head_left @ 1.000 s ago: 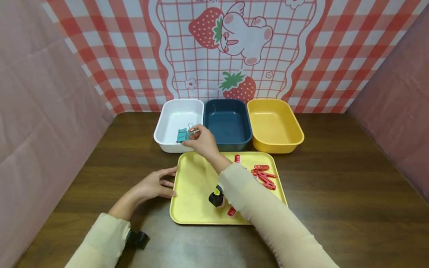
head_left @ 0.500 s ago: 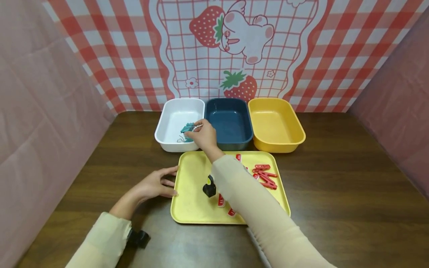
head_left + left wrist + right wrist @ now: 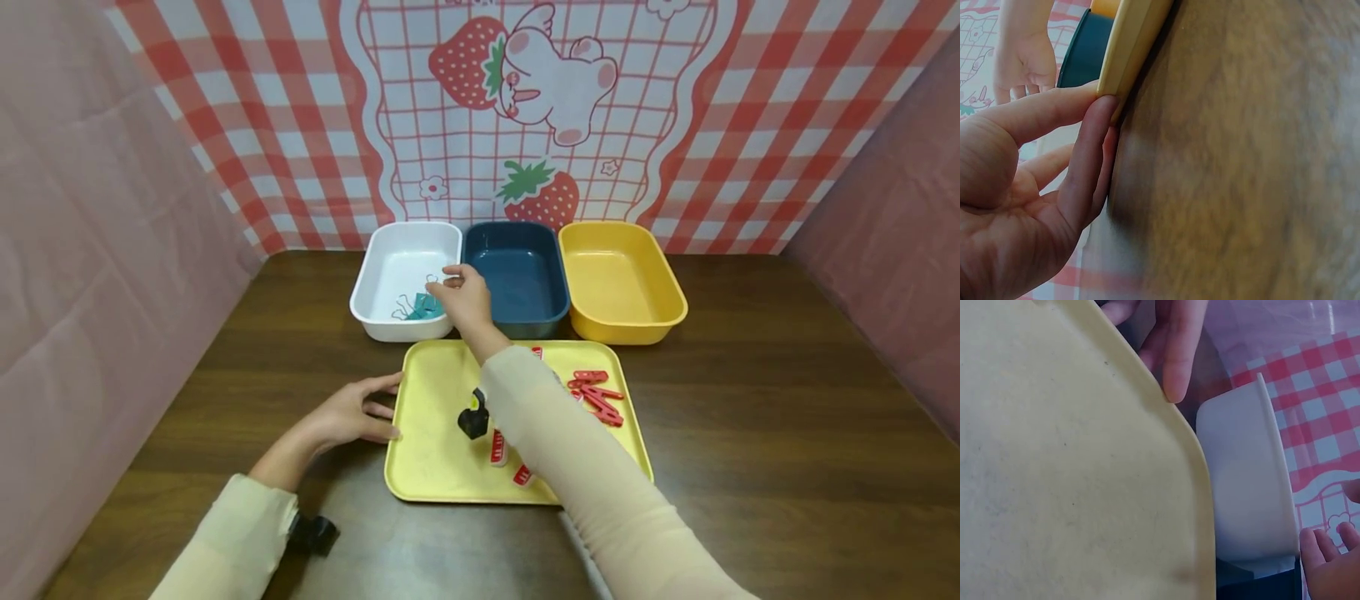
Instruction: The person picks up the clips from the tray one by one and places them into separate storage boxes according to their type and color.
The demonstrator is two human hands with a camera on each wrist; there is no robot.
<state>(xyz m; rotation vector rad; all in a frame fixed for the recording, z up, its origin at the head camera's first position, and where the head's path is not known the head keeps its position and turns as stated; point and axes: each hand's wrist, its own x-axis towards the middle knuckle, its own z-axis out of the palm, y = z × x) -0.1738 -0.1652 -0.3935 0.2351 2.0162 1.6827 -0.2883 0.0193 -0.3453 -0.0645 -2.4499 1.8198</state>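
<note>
Clips point(image 3: 426, 307) in bin point(image 3: 397, 332) by my loose, empty right hand point(image 3: 467, 300). Left hand point(image 3: 349, 412), fingers extended, touches tray point(image 3: 427, 467); pegs point(image 3: 600, 403), red-white pieces point(image 3: 498, 448) remain.

Right sleeve point(image 3: 592, 467) obscures part of the yellow tray point(image 3: 435, 417). Right-wrist view crops the right hand point(image 3: 1336, 567). Overlapping teal clips point(image 3: 427, 307): count indeterminable.

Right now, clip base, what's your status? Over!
Left hand touching edge of yellow tray. Right hand empty, at right edge of white bin. Teal clips inside that bin. Right sleeve hides part of tray.
</note>
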